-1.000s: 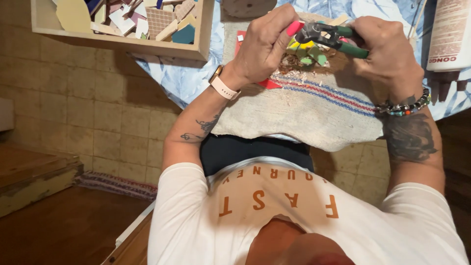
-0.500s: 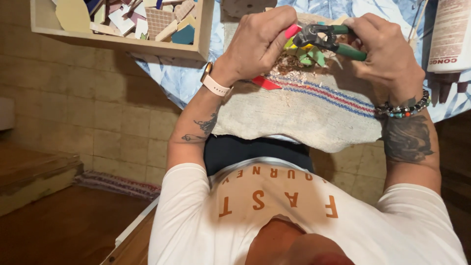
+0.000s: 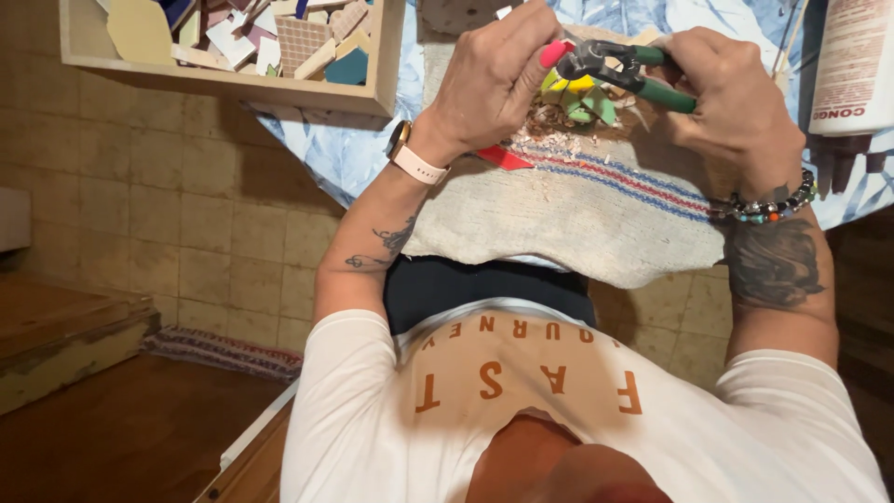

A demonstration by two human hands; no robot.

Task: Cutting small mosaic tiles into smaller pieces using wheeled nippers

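Left hand (image 3: 494,79) raised over the striped cloth (image 3: 568,219), fingers pinched around a small pink tile piece (image 3: 553,53) held right at the head of the nippers. Right hand (image 3: 736,102) clenched around the green-handled tile nippers (image 3: 626,67), dark jaws pointing left toward that piece; whether they actually bite it is hard to tell from here. Just beneath the tool, a small heap of yellow and green tile fragments (image 3: 579,98) lying on the cloth among fine chips. A red shard (image 3: 503,158) flat on the cloth beside the left wrist.

Cloth draped over the near edge of the table, hanging down toward the lap; blue leaf-patterned table cover (image 3: 345,154) showing to its left. Bare stretch of cloth between the heap and the near edge. Tiled floor below on the left.

Wooden tray (image 3: 233,86) at the upper left, near corner just beside the left hand, loaded with loose tile pieces in cream, white, pink, blue and teal. White tube (image 3: 852,65) standing at the far right edge, close to the right hand.
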